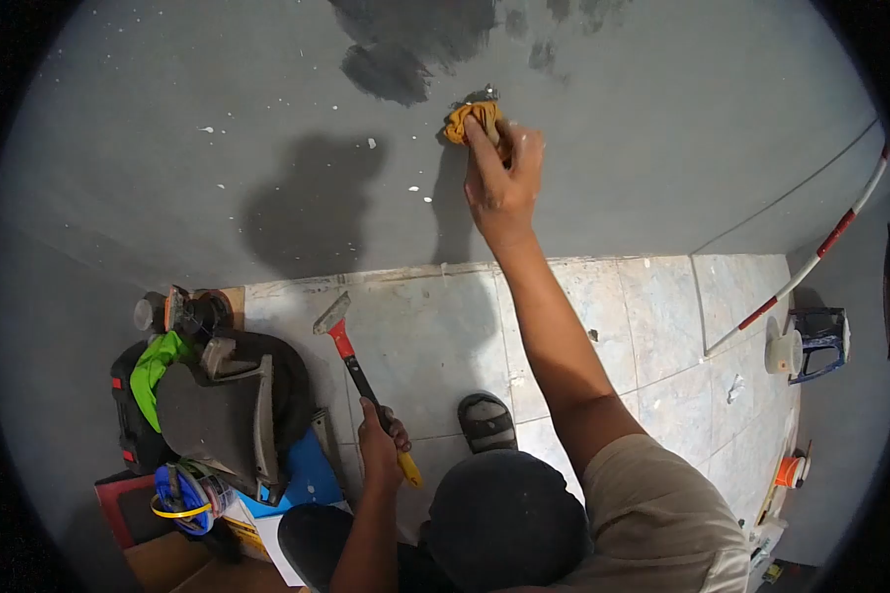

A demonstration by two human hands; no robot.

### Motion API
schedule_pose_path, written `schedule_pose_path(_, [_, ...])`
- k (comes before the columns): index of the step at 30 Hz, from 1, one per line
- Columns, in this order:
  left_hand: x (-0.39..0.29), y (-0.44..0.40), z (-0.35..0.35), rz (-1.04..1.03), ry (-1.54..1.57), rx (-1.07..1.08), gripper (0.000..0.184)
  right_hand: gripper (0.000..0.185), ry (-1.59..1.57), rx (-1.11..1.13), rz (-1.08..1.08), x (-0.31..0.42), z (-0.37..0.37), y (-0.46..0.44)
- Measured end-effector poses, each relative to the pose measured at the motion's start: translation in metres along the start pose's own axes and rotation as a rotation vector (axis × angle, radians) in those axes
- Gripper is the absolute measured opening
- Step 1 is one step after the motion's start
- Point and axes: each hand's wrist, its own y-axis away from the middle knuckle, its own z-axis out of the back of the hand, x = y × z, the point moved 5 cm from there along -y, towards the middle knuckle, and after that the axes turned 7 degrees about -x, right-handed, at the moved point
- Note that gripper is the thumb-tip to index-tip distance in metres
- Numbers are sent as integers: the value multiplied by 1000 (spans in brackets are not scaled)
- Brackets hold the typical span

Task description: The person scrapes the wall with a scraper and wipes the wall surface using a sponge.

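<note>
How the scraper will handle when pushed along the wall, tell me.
The scraper likely stays stiff: its long handle runs straight. It may feel light for its length, as the part above the left hand looks slim. Its blade, wider than the handle, might twist if one corner catches.

Bunched, an ochre cloth (459, 127) sits upper center; a red, black and yellow scraper (341, 339) slants blade-up, left of center.

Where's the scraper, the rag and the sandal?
Scraper (359, 379), head view, on its black shaft.
Rag (456, 128), head view, on its left side.
Sandal (486, 427), head view, on its strap.
</note>
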Motion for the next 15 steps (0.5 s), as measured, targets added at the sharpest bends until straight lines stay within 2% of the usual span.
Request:
schedule_pose_path(4, [5,-2,2,-2,-18,-19,59,49,-16,-103,42,9,3,-30])
schedule_pose_path(6, [5,1,0,0,4,-17,59,52,11,-16,29,11,3,-22])
schedule_pose_path(10, [5,-2,-1,-6,-15,-29,59,54,6,-19,76,8,1,-24])
schedule_pose_path(12, [4,0,-4,-11,-26,-38,59,62,31,-8,69,4,-1,-18])
schedule_pose_path(15, [-2,-3,-8,-13,-5,-34,59,60,-14,-35,65,2,-2,-16])
